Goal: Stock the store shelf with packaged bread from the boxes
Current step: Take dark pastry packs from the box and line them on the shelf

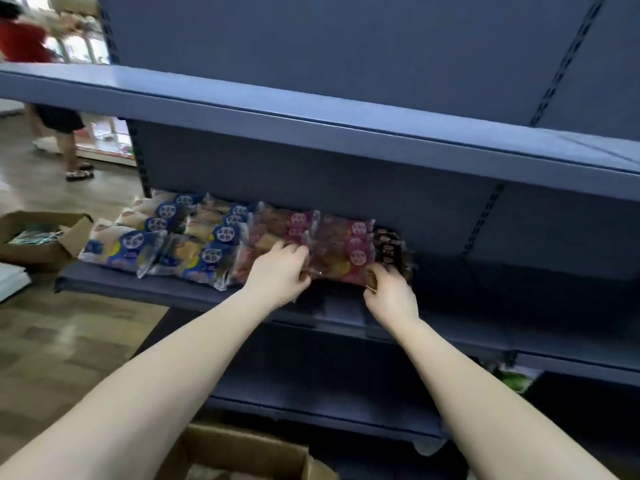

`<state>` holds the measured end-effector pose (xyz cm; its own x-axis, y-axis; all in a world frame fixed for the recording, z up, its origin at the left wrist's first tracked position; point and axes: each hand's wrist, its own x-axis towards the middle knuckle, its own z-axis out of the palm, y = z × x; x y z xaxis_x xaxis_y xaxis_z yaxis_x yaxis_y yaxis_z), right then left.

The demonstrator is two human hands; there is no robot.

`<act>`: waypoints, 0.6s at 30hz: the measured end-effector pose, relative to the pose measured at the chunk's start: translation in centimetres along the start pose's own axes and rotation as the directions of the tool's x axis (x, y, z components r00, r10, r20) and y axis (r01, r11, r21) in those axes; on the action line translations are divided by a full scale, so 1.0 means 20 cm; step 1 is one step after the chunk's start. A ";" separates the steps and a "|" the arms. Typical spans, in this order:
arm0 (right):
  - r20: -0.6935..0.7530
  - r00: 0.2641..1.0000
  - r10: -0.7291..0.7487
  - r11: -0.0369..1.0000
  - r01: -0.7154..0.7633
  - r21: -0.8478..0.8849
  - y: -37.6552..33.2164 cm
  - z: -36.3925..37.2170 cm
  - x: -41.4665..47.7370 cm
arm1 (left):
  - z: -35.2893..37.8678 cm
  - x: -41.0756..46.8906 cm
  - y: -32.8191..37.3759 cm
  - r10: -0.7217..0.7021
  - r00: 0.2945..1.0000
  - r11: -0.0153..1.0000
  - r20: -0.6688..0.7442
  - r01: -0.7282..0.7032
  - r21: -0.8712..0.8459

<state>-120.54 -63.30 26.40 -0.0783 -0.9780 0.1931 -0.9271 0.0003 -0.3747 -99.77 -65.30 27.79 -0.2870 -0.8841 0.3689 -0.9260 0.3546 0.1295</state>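
Note:
A pink-labelled bread pack (341, 252) lies at the front of the dark blue middle shelf (145, 289). My left hand (278, 271) grips its left front corner, and my right hand (391, 296) pinches its right front corner. Rows of blue-labelled bread packs (166, 244) fill the shelf's left part, followed by more pink-labelled packs (277, 226). A dark brown pack (389, 247) stands just right of the held one. An open cardboard box (242, 452) sits at the bottom edge between my forearms; its contents are hidden.
Another open cardboard box (41, 237) rests on the wooden floor at left. The upper shelf (346, 129) juts out overhead. A lower shelf (346, 403) sits beneath. A person (52, 98) stands in the aisle at far left. The middle shelf's right part (519, 271) is bare.

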 end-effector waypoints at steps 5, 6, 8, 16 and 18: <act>-0.037 0.999 0.022 0.999 -0.021 0.035 0.32 -0.09 0.02 | 0.15 0.10 0.30 0.047 0.999 0.998 -0.010 -0.048 -0.036; -0.039 0.999 0.032 0.999 -0.030 0.032 0.38 -0.11 0.01 | 0.18 0.13 0.37 0.066 0.998 0.997 -0.002 -0.066 -0.038; -0.016 0.998 0.053 0.999 -0.053 0.000 0.53 -0.12 0.00 | 0.24 0.17 0.52 0.087 0.996 0.994 -0.010 -0.087 -0.063; 0.075 0.995 0.063 0.975 -0.045 -0.217 0.94 -0.13 0.11 | 0.62 0.27 0.94 0.189 0.982 0.974 -0.018 -0.190 -0.127; 0.102 0.994 0.040 0.969 -0.014 -0.247 0.97 -0.13 0.17 | 0.67 0.28 0.98 0.176 0.984 0.969 -0.007 -0.175 -0.173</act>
<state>-139.74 -66.06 22.08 -0.0781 -0.9933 0.0846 -0.9878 0.0656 -0.1414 -122.78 -67.34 19.94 -0.4436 -0.8057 0.3926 -0.8050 0.5507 0.2206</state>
